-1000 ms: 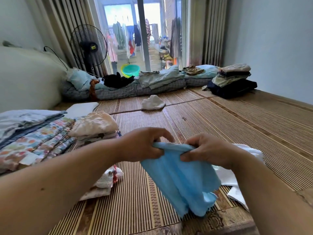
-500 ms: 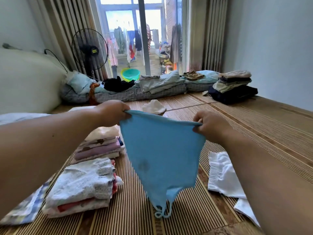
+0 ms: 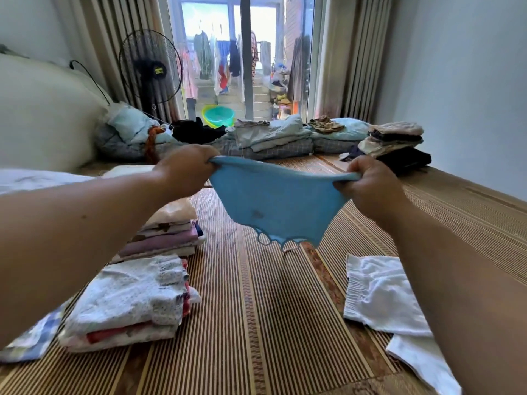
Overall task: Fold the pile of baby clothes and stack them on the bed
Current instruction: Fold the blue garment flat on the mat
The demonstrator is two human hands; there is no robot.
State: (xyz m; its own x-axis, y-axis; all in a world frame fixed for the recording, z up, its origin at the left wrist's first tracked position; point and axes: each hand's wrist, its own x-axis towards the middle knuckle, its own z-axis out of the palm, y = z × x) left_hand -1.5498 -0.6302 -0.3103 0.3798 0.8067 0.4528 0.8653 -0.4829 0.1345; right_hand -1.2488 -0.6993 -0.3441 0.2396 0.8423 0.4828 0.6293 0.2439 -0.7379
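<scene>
A light blue baby garment point(image 3: 278, 202) hangs spread in the air above the striped bamboo mat point(image 3: 265, 323). My left hand point(image 3: 185, 169) grips its left top corner and my right hand point(image 3: 370, 183) grips its right top corner. Thin ties dangle from its lower edge. Two folded stacks sit on the mat at the left: a near stack point(image 3: 131, 303) topped with a white dotted piece, and a farther stack point(image 3: 168, 232) with purple and cream pieces. White unfolded clothes point(image 3: 382, 297) lie on the mat at the right, partly behind my right forearm.
Folded bedding point(image 3: 271, 138) lines the far end of the bed, with a dark clothes stack point(image 3: 396, 143) at the far right. A standing fan point(image 3: 151, 69) and a large cream cushion point(image 3: 42, 118) are at the left. A checked cloth point(image 3: 34, 340) lies near left.
Both hands raised the blue garment and pulled it apart, from bunched low over the mat to stretched wide in the air. Its lower part has swung up and forward.
</scene>
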